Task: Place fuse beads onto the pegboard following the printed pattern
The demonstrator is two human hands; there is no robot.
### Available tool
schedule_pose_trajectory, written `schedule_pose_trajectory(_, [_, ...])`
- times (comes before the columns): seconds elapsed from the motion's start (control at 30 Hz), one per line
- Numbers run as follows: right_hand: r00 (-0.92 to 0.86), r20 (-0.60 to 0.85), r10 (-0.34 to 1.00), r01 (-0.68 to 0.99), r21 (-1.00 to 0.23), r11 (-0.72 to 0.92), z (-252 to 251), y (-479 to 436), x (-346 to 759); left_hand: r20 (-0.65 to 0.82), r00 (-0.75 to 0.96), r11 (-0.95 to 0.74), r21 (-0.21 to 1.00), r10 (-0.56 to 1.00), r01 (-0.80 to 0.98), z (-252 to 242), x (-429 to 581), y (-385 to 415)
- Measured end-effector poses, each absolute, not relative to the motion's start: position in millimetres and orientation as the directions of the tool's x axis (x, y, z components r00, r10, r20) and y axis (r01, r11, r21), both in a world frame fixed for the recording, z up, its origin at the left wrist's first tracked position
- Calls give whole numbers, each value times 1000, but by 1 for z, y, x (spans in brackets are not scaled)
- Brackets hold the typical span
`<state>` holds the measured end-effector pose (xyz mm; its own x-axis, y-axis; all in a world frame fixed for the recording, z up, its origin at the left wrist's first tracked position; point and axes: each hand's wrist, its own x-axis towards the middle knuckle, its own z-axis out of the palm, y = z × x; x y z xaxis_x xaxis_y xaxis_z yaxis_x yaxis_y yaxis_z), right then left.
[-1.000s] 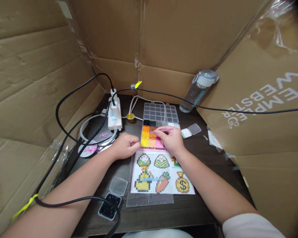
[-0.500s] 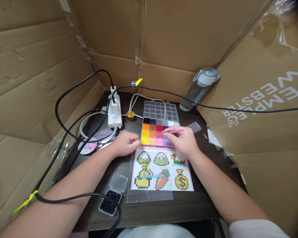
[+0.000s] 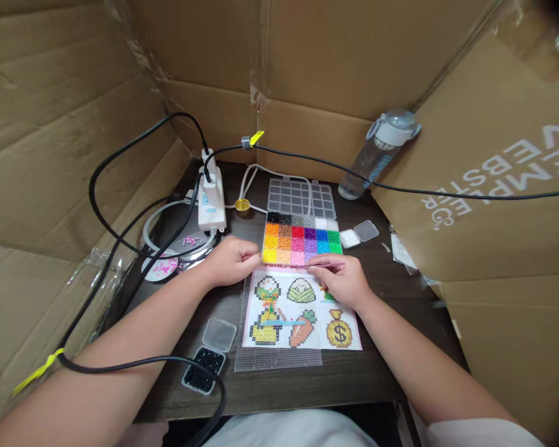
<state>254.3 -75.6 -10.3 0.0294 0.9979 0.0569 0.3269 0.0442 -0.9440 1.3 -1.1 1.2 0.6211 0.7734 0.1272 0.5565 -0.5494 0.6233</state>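
My right hand [image 3: 342,282] pinches thin pink tweezers [image 3: 323,264], whose tips point left along the near edge of a compartment box of coloured beads [image 3: 302,239]. The hand rests on a pattern sheet [image 3: 300,310] with pixel pictures, which lies under a clear pegboard [image 3: 279,359]. My left hand [image 3: 235,259] is curled in a loose fist at the sheet's top left corner, beside the bead box; whether it holds anything is hidden.
The box's clear lid [image 3: 300,198] lies open behind it. A small case of black beads [image 3: 199,377] sits front left, a small white-bead case [image 3: 350,238] to the right. A power strip [image 3: 211,202], black cables [image 3: 121,167], a water bottle [image 3: 377,152] and cardboard walls [image 3: 307,68] surround the dark table [image 3: 354,379].
My right hand drew back from over the bead box toward me, down onto the pattern sheet, still pinching the tweezers. The left hand stayed put.
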Motion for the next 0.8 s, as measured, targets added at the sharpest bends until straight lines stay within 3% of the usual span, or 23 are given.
schedule_pose_trajectory(0.8, [109,2,994,236,-971,-24,-9,-76,249,123,613,-535,640,780,552,0,1,-2])
